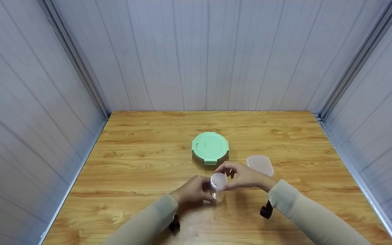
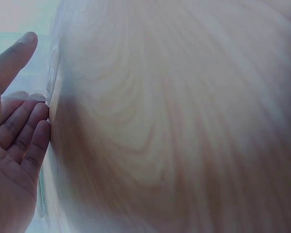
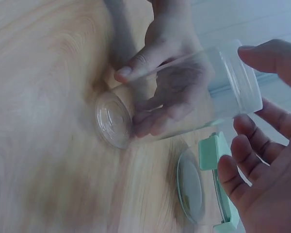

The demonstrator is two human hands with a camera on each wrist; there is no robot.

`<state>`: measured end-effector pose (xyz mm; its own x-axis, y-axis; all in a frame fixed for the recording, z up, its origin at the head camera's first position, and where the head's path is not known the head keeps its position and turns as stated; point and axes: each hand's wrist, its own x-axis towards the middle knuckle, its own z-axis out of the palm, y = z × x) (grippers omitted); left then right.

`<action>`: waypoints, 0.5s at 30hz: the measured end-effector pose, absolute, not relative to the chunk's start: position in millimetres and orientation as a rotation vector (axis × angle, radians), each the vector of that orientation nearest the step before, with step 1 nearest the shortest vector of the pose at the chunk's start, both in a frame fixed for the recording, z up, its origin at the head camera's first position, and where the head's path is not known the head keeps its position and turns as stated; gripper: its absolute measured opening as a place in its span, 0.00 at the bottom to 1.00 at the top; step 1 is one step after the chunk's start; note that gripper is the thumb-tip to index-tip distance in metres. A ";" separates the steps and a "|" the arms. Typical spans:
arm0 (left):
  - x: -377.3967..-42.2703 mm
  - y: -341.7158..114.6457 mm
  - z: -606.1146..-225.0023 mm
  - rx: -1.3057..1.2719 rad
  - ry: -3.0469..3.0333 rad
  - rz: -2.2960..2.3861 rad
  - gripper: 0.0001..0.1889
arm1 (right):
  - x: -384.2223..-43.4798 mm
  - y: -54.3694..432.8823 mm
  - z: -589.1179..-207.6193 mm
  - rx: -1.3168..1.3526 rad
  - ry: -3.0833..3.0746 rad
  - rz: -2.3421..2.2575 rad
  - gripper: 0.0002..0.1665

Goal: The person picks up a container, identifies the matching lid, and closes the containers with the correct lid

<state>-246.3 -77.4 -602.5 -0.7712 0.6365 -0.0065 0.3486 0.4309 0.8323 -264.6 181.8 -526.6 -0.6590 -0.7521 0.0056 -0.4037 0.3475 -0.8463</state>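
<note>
A clear, see-through jar point(image 1: 218, 195) with a whitish translucent lid point(image 1: 218, 180) stands upright on the table. From the left, my left hand point(image 1: 194, 189) holds the jar low on its side, thumb on one side and fingers on the other. My right hand point(image 1: 243, 175) grips the lid at its edge between thumb and forefinger; its other fingers hang loosely curled beside it. In the right wrist view the jar's ridged bottom point(image 3: 114, 119) rests on the wood, and the lid point(image 3: 247, 80) covers its mouth.
Behind the jar sits a round glass container with a mint-green clip lid point(image 1: 210, 148). A pale, rounded-square translucent piece point(image 1: 260, 165) lies behind my right wrist. Panelled walls point(image 1: 208, 54) enclose the wooden table point(image 1: 131, 163) at the back and sides.
</note>
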 end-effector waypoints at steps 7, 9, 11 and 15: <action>-245.3 -78.6 -601.8 0.843 2.367 1.282 0.18 | -252.7 177.8 -530.0 -0.943 2.328 -1.287 0.29; -245.2 -78.8 -601.9 0.839 2.364 1.286 0.17 | -248.1 175.7 -531.5 -0.913 2.351 -1.322 0.29; -244.9 -78.7 -601.7 0.833 2.359 1.289 0.17 | -243.4 173.1 -533.3 -0.883 2.367 -1.365 0.29; -244.3 -78.2 -601.7 0.827 2.360 1.286 0.16 | -235.0 168.0 -536.7 -0.831 2.430 -1.404 0.29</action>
<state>-244.3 -78.2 -601.7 -0.7778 0.6285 -0.0100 0.3322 0.4245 0.8423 -235.0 168.0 -536.7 -0.8176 -0.5682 0.0928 -0.3641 0.3854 -0.8479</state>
